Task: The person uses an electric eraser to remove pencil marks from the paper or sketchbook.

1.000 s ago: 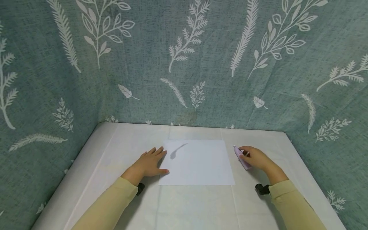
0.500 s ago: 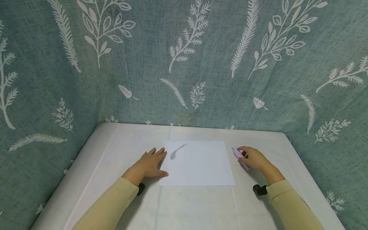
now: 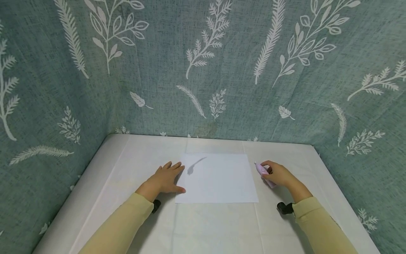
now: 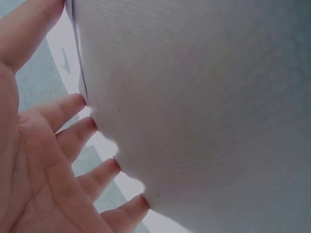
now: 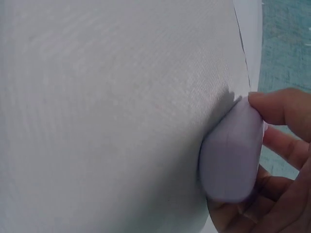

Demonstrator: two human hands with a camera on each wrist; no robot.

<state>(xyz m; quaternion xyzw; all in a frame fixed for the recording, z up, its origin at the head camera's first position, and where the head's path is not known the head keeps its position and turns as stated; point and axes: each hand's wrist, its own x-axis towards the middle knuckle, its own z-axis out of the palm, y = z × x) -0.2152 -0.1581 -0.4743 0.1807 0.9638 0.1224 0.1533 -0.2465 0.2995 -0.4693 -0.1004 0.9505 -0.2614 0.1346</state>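
Note:
A sheet of white paper (image 3: 222, 180) lies on the table, with a grey brush-like mark (image 3: 191, 169) at its upper left. My left hand (image 3: 163, 180) rests with spread, straight fingers on the paper's left edge. Right of the sheet, my right hand (image 3: 279, 174) grips a slim lavender object with a narrow pale tip (image 3: 262, 170) between thumb and fingers. The tip points up and left; the object's exact kind is unclear. In the right wrist view the smooth, rounded end of the lavender object (image 5: 231, 155) is close to the white cloth, its far side hidden by fingers.
A white cloth (image 3: 215, 229) covers the table. Green fabric with white leaf prints (image 3: 203, 70) hangs behind it and along both sides. A black wrist camera (image 3: 284, 208) sits under the right wrist, close to the table.
My right hand has shifted slightly left with the lavender object, whose tip is now nearer the paper's right edge. My left hand has stayed almost in place.

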